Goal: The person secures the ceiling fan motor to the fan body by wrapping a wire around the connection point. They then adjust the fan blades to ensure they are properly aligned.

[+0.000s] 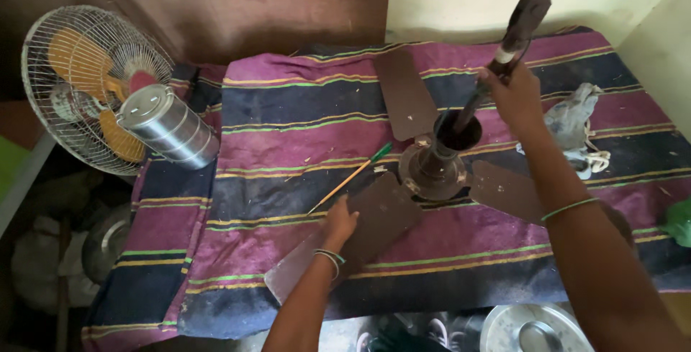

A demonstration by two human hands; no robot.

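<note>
A brown ceiling fan lies on a striped purple cloth, its motor hub in the middle with three blades spread out. My left hand presses flat on the near blade. My right hand grips the fan's down rod, which rises tilted from the hub toward the back wall. A second blade points to the back and a third runs under my right forearm.
A thin stick with a green tip lies left of the hub. A steel stacked lunch container and a caged table fan sit at the left. A grey rag lies at the right. Metal dishes sit below the front edge.
</note>
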